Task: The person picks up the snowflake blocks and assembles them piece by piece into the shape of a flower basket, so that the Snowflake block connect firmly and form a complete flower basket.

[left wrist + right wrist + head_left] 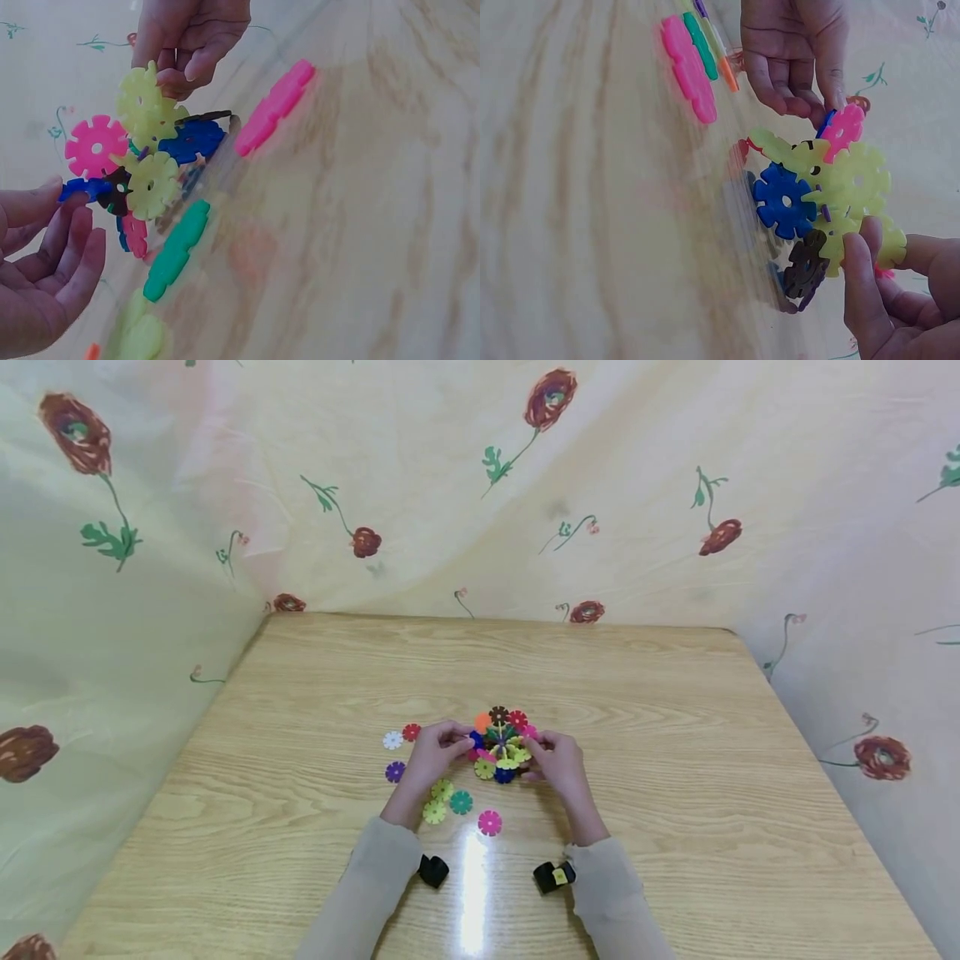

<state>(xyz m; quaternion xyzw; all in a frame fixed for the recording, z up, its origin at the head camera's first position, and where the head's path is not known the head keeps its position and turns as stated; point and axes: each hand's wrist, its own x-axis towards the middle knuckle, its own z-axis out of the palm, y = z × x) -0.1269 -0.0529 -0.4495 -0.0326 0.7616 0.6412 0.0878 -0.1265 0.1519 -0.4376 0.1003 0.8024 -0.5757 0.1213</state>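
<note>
A cluster of notched plastic flower discs (501, 745), slotted into one another, stands on the table between both hands. Its pieces are yellow, blue, pink, red, orange, brown and green. My left hand (433, 756) pinches a blue disc (84, 190) on the cluster's left side between thumb and fingers. On the opposite side, my right hand (561, 762) holds a yellow disc (892, 241) at the cluster's edge between thumb and fingers. A pink disc (844, 133) stands upright near the left fingers in the right wrist view. The cluster's inner joints are partly hidden.
Loose discs lie flat left of and in front of the cluster: white (393, 740), red (411, 732), purple (395, 772), yellow (434, 812), green (461, 802) and pink (490, 822). The wooden table (712, 760) meets a flowered cloth (435, 468) behind and at both sides.
</note>
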